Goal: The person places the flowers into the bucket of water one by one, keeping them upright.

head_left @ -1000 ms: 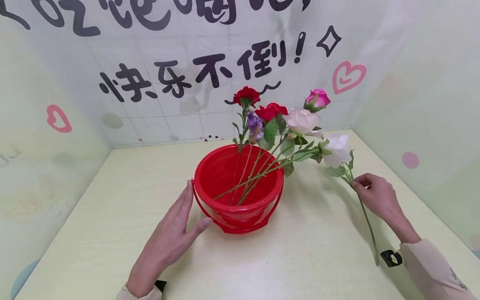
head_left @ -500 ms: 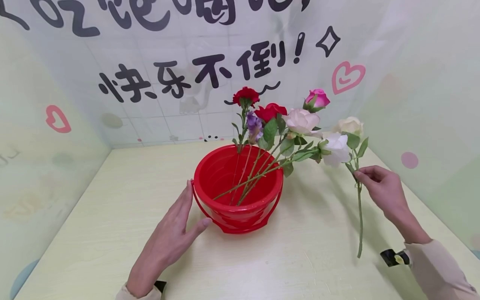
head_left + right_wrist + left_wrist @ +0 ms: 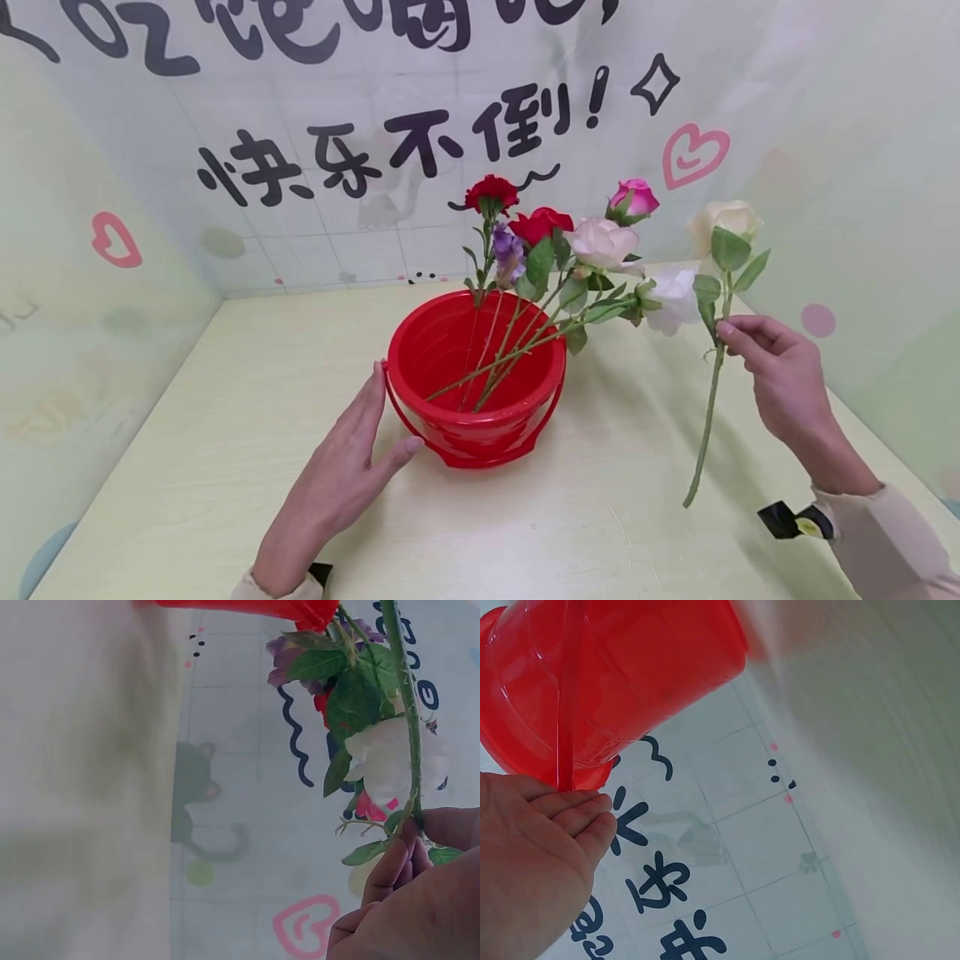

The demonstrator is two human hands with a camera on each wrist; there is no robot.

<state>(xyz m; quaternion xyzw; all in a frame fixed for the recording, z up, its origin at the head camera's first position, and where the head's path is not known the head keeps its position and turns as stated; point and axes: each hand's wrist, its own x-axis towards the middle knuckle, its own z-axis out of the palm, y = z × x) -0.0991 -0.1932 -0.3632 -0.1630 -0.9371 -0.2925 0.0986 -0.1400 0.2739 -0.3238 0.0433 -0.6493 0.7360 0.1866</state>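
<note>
A red bucket [image 3: 480, 429] stands mid-table with several artificial flowers leaning in it. Against its left side, by the handle joint, my left hand [image 3: 333, 475] rests with straight fingers; the left wrist view shows the fingertips touching the bucket [image 3: 652, 667] near its handle. To the right of the bucket, my right hand [image 3: 783, 383] pinches the stem of a cream rose [image 3: 723, 225] between thumb and fingers, just below its leaves. The rose is held upright above the table, its stem end hanging down and slightly left. In the right wrist view, the thumb and fingertips meet on the green stem [image 3: 405, 697].
In the bucket lean a red carnation [image 3: 491, 194], a purple flower [image 3: 509, 254], a red rose [image 3: 542, 224], a pale pink rose [image 3: 603, 243], a bright pink bud [image 3: 636, 198] and a white rose [image 3: 672, 298] jutting right. Printed walls enclose the pale table [image 3: 225, 433].
My right hand has lifted the cream rose up and to the right; its bloom now shows clear of the white rose, and its stem end has swung left. The left hand stays at the bucket.
</note>
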